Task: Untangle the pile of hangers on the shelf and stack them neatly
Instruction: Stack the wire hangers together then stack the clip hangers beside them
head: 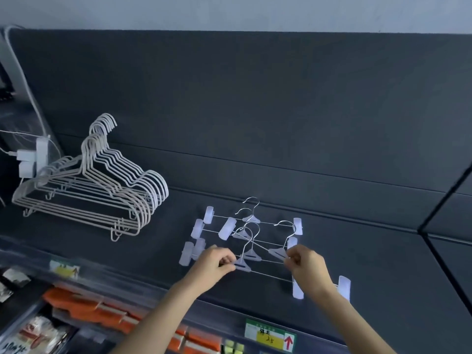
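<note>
A tangle of several wire clip hangers (251,241) with pale translucent clips and metal hooks lies on the dark shelf top (344,251), hooks pointing to the back wall. My left hand (217,261) pinches the wire bar and centre piece of the nearest clip hanger. My right hand (305,263) pinches the right side of the same tangle, near another centre piece. Two clips (343,287) stick out beside my right wrist. At the left, a stack of several white coat hangers (102,185) lies nested on the shelf.
A white power strip with chargers and cables (33,159) hangs left of the coat hangers. Below the shelf's front edge are price labels (269,334) and a lower shelf with orange packages (84,305). A dark wall panel rises behind the shelf.
</note>
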Demonstrator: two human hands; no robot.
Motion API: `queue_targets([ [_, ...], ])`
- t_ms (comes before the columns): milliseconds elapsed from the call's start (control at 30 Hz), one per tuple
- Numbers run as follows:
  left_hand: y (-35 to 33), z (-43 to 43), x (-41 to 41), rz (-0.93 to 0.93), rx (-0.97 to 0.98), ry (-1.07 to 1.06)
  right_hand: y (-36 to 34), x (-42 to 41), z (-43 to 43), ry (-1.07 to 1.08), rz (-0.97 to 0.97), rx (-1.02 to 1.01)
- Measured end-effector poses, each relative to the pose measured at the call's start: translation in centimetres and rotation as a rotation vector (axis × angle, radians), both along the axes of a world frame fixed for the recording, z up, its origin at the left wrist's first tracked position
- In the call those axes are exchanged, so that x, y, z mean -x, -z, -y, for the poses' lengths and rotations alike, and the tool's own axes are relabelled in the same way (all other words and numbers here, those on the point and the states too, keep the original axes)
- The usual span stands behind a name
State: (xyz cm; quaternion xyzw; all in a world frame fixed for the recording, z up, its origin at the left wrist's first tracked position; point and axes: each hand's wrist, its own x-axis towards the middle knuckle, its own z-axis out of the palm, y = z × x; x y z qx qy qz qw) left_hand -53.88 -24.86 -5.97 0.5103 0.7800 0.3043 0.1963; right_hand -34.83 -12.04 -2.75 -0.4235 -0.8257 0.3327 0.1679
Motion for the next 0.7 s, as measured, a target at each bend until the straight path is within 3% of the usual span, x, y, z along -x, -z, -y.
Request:
queue_targets([
  [400,0.3,1.1,0.1,0.074,-0.025,0.06,-0.7,-2.0,-2.0,0.205,-0.068,0.02],
  [600,0.0,-1.0,-1.1,-0.002,-0.021,0.1,0.0,-2.0,-2.6,0.23,0.097,0.07],
  [700,0.5,-1.1,-0.6,-0.004,0.015,0.079,-0.1,-1.4,-2.4,0.203,0.055,0.095],
])
